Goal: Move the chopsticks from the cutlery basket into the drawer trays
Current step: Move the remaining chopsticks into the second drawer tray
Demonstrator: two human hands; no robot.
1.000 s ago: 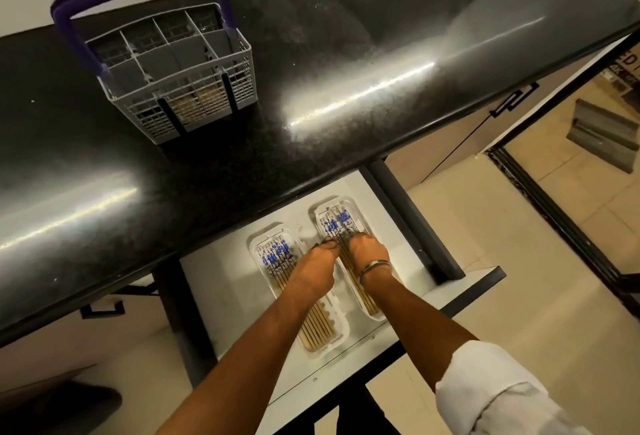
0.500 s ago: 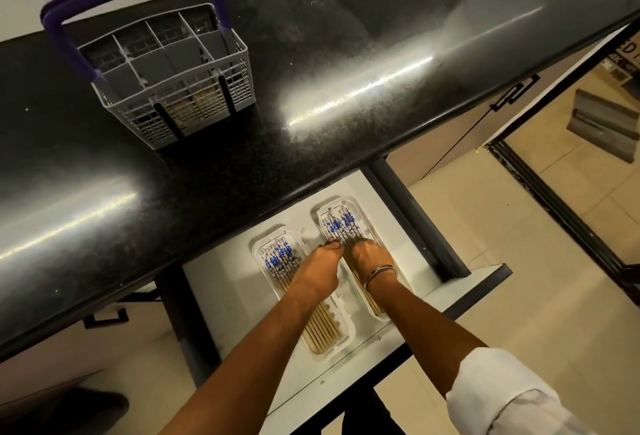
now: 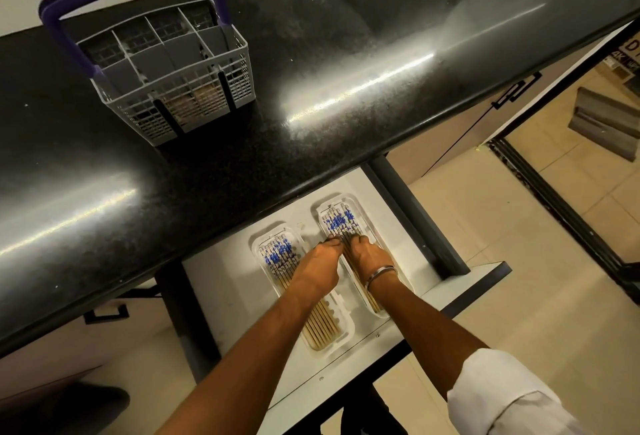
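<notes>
A grey cutlery basket [image 3: 194, 95] with a purple handle stands on the black counter; I see no chopsticks sticking out of it. Below, the white drawer [image 3: 225, 282] is pulled out with two clear trays side by side. The left tray [image 3: 341, 337] holds a row of blue-patterned wooden chopsticks [image 3: 278, 254]. The right tray [image 3: 363, 208] holds more chopsticks [image 3: 337, 221]. My left hand [image 3: 317, 263] and my right hand [image 3: 369, 254] sit close together over the right tray, fingers curled down onto a bundle of its chopsticks. The fingertips are partly hidden.
The black granite counter [image 3: 346, 54] overhangs the back of the drawer. A dark drawer side rail [image 3: 412, 220] runs along the right. Cabinet fronts with black handles [image 3: 516, 88] lie beyond, above a tiled floor [image 3: 502, 261] and a black door frame.
Both hands stay on the right tray's chopsticks with almost no movement. Only the view has shifted slightly.
</notes>
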